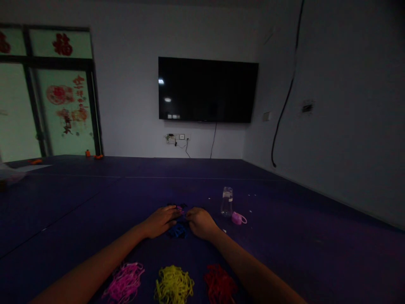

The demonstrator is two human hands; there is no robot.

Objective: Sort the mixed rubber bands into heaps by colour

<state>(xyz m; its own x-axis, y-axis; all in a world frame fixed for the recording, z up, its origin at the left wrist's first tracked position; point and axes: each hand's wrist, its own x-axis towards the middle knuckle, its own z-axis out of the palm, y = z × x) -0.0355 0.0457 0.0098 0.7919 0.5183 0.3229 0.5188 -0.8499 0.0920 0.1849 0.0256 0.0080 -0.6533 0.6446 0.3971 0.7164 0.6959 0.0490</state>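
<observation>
My left hand lies on the purple surface with its fingers stretched out and the thumb apart, fingertips touching a small bit of pink cord. Just right of that cord, my right hand has its fingers curled into a pinch; whatever is between them is too small and dark to make out. A blue bundle of cords lies between the hands, on the near side. Dark pieces sit behind the fingertips. Closer to me are loose piles of pink cords, yellow cords and red cords.
A clear bottle stands right of my right hand, beside a pink cap with a loop. White scraps dot the purple surface. A clear plastic bag lies at far left. A television hangs on the wall.
</observation>
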